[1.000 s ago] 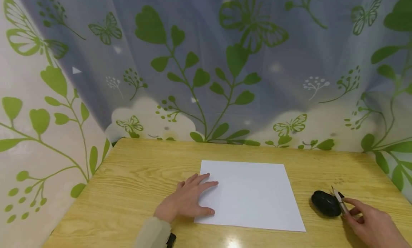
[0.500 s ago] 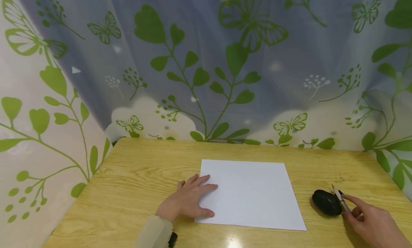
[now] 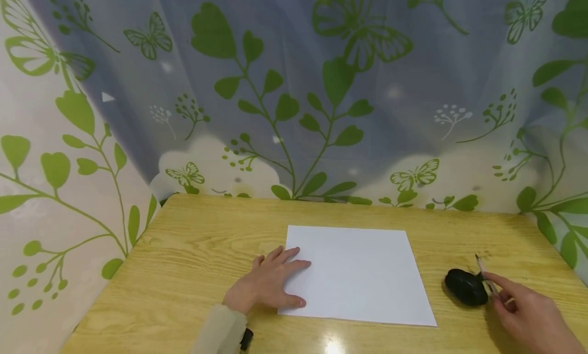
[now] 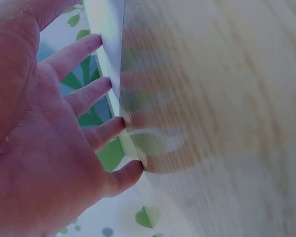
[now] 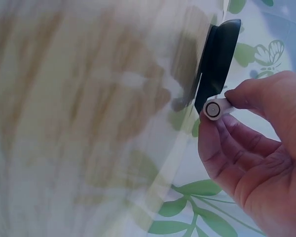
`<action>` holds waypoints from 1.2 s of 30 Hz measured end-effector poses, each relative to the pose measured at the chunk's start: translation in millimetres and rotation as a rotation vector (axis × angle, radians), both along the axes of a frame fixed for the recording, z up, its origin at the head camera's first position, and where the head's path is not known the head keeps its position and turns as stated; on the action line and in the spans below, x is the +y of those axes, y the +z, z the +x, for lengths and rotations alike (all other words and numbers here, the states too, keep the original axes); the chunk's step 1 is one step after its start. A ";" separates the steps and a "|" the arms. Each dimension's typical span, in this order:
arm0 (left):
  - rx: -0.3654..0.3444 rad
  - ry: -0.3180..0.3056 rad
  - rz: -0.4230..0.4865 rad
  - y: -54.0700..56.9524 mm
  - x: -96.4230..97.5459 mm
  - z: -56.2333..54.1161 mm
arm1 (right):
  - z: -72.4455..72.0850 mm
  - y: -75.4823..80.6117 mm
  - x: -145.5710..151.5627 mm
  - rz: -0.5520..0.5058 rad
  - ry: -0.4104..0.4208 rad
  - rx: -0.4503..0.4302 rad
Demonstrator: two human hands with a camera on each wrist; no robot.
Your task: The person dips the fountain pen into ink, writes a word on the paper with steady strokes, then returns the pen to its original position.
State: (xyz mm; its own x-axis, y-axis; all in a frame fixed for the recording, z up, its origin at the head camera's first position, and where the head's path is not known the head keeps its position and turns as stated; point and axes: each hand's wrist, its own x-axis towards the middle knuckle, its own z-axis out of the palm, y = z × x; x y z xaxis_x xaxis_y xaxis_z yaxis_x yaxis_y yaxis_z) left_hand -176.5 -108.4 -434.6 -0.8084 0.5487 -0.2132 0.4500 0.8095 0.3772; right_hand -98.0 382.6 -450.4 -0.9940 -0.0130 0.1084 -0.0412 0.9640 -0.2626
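Observation:
A blank white sheet of paper [image 3: 363, 272] lies flat on the wooden table. My left hand [image 3: 268, 281] rests on its left edge with the fingers spread; in the left wrist view several fingertips [image 4: 119, 121] touch down at the surface. At the right, my right hand [image 3: 528, 308] pinches a slim pale pen [image 3: 481, 264] between thumb and fingers, its dark pointed tip facing away. The pen stands close beside a smooth black oval object [image 3: 465, 287]. The right wrist view shows the pen's round end [image 5: 213, 109] between the fingertips, right against the black object's edge.
The yellow wood-grain table [image 3: 184, 262] extends around the paper. A curtain [image 3: 294, 89] with green leaves and butterflies hangs behind its far edge and along the sides. A small dark mark [image 3: 485, 253] shows on the tabletop beyond the pen.
My right hand has shifted the pen slightly, so its tip points farther forward and more of it stands past the black object. The left hand and paper have stayed in place.

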 end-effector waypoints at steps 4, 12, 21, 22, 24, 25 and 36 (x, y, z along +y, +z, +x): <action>0.004 -0.002 0.004 1.0 -0.4 -1.3 | 1.6 2.6 -6.9 -0.001 0.034 0.060; -0.002 -0.003 0.017 2.2 -0.3 -0.6 | 5.6 1.5 -16.0 0.034 0.080 0.169; -0.018 0.009 0.028 2.4 0.5 1.2 | 7.7 2.4 -15.4 0.005 0.046 0.270; -0.019 0.011 0.027 2.2 0.5 1.2 | 8.1 2.7 -15.6 0.000 0.040 0.276; -0.020 0.012 0.023 2.1 0.7 1.1 | 9.2 3.5 -16.2 -0.013 0.027 0.287; -0.020 0.013 0.022 1.8 0.9 1.1 | 9.7 3.9 -16.7 -0.020 0.017 0.294; -0.035 0.024 0.031 3.6 1.8 1.1 | 12.5 8.6 -26.1 -0.089 -0.074 0.343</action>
State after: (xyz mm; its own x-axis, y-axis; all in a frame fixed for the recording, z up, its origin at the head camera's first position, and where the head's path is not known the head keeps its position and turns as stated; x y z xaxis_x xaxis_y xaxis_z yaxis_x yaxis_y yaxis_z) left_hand -175.4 -106.6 -431.0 -0.8136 0.5363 -0.2248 0.4171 0.8075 0.4171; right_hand -85.5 356.6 -441.8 -0.8974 0.0819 0.4335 -0.0727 0.9417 -0.3284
